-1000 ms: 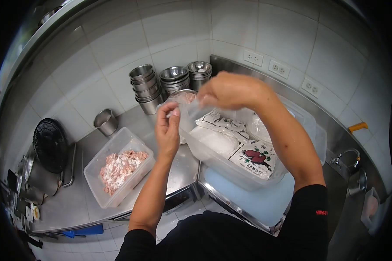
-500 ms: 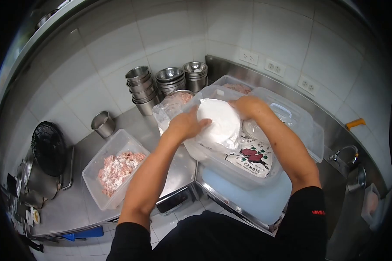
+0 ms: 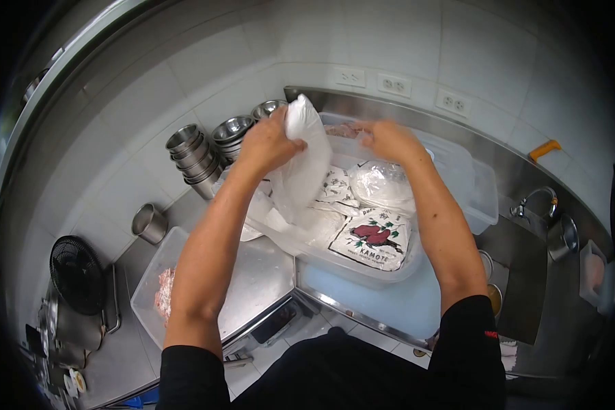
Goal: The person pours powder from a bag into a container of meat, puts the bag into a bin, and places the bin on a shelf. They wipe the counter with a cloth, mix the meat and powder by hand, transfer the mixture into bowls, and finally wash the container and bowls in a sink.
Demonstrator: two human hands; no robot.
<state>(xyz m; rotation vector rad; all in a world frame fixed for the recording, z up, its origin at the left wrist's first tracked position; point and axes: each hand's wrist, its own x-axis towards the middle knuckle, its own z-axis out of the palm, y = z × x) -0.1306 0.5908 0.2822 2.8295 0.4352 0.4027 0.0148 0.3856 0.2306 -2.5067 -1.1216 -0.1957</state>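
Note:
My left hand (image 3: 272,142) grips a clear plastic bag of white powder (image 3: 306,154), tilted upright over the left part of a translucent tub (image 3: 383,275). My right hand (image 3: 391,141) hangs above the back of the tub with its fingers apart, holding nothing. Inside the tub lie a printed KAMOTE bag (image 3: 372,239), another printed bag (image 3: 337,188) and a clear bag of white powder (image 3: 381,184). At the left, partly behind my left arm, a second tub (image 3: 149,301) holds pinkish ground meat (image 3: 164,290) with white powder on it.
Stacked steel cups (image 3: 193,158) and bowls (image 3: 232,128) stand along the back wall. A lone steel cup (image 3: 149,223) and a black fan-like object (image 3: 77,275) are on the left. To the right are a faucet (image 3: 543,195) and an orange handle (image 3: 544,149).
The white powder bag has been lifted and tilted up to the left by my left hand, uncovering more bags in the tub. My right hand has come away from it. The view has shifted.

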